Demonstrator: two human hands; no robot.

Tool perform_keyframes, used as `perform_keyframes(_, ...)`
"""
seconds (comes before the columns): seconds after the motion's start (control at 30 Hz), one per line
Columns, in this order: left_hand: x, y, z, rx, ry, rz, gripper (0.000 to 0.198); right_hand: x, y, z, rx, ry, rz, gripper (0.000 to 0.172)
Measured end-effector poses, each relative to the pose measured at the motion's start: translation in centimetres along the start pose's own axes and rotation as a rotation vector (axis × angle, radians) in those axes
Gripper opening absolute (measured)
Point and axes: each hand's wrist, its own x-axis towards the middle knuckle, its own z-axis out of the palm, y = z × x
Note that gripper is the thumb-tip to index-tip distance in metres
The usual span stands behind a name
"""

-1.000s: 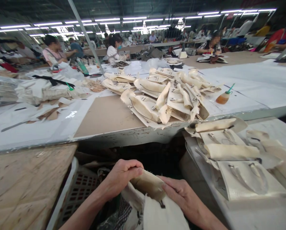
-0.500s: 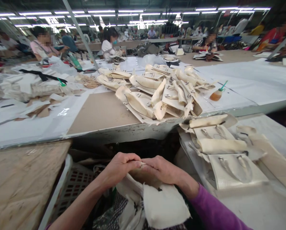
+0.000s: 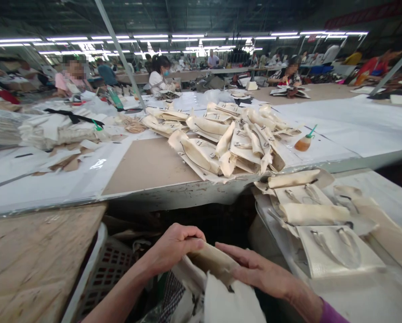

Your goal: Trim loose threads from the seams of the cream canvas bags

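A cream bag body (image 3: pixel 214 260) is in front of me, its mouth facing up and its inside tan. My left hand (image 3: pixel 179 246) is closed on its far left rim, thumb on top. My right hand (image 3: pixel 258 271) lies at the right rim, long fingers stretched along the outer side and thumb at the edge, with the rim between them. A pale flap (image 3: pixel 233 303) hangs over the near side, and dark thread or cord ends show beside it. The lower part of the bag is cut off by the frame.
Cream bag pieces (image 3: pixel 221 143) lie heaped on the long table (image 3: pixel 147 163), near a bottle of amber liquid (image 3: pixel 303 143). Flat bags with handles (image 3: pixel 338 251) rest on the right-hand surface. A plastic basket (image 3: pixel 102 264) stands left, beside a brown board (image 3: pixel 36 260). Several people work farther back.
My right hand has moved right along the rim, away from my left hand, and its fingers have straightened. The bag's mouth shows more. My view has tilted up slightly.
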Motion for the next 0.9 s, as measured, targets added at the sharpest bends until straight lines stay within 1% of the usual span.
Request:
perform_keyframes(0.03,0.0,0.1,0.1,0.003,-0.005,0.012,0.022,0.0,-0.7,0.4,0.006,-0.036,-0.008,0.057)
perform_keyframes(0.1,-0.1,0.2,0.2,0.020,-0.003,0.031,0.021,0.6,-2.1,1.4,-0.109,-0.077,-0.051,0.057)
perform_keyframes(0.13,-0.2,0.3,0.3,0.028,0.005,0.039,0.020,1.1,-2.7,1.9,-0.221,-0.052,-0.090,0.055)
perform_keyframes(0.23,-0.8,0.8,0.7,0.046,0.043,0.066,0.020,3.0,-3.5,3.5,-0.567,0.116,-0.228,0.038)
perform_keyframes(0.27,-1.2,0.9,0.9,0.061,0.076,0.077,0.020,3.5,-3.4,3.9,-0.643,0.157,-0.257,0.037)
perform_keyframes(0.3,-1.7,1.1,1.1,0.085,0.133,0.079,0.019,3.9,-3.2,4.3,-0.698,0.189,-0.269,0.039)
perform_keyframes(0.33,-2.2,1.3,1.2,0.118,0.215,0.068,0.017,4.3,-2.9,4.6,-0.737,0.208,-0.270,0.041)
perform_keyframes(0.4,-3.3,1.5,1.6,0.186,0.394,0.020,0.022,4.7,-2.2,5.0,-0.788,0.226,-0.264,0.041)
perform_keyframes(0.43,-3.8,1.5,1.7,0.211,0.455,-0.008,0.024,4.8,-2.0,5.1,-0.802,0.226,-0.258,0.040)
perform_keyframes(0.47,-4.3,1.4,1.8,0.223,0.489,-0.030,0.022,4.8,-1.7,5.3,-0.808,0.224,-0.254,0.038)
perform_keyframes(0.53,-5.0,1.0,2.1,0.232,0.496,-0.030,0.009,4.9,-1.4,5.5,-0.808,0.223,-0.251,0.036)
perform_keyframes(0.57,-5.3,0.7,2.2,0.235,0.494,-0.014,0.007,4.9,-1.3,5.6,-0.806,0.228,-0.248,0.036)
perform_keyframes(0.67,-5.7,-0.3,2.6,0.244,0.517,0.060,0.015,5.1,-1.2,6.0,-0.799,0.241,-0.260,0.036)
perform_keyframes(0.77,-5.9,-1.0,2.9,0.254,0.546,0.113,0.018,5.1,-1.1,6.3,-0.797,0.253,-0.281,0.037)
perform_keyframes(0.9,-6.1,-0.6,2.9,0.246,0.539,0.101,0.017,5.0,-1.1,6.5,-0.810,0.267,-0.316,0.040)
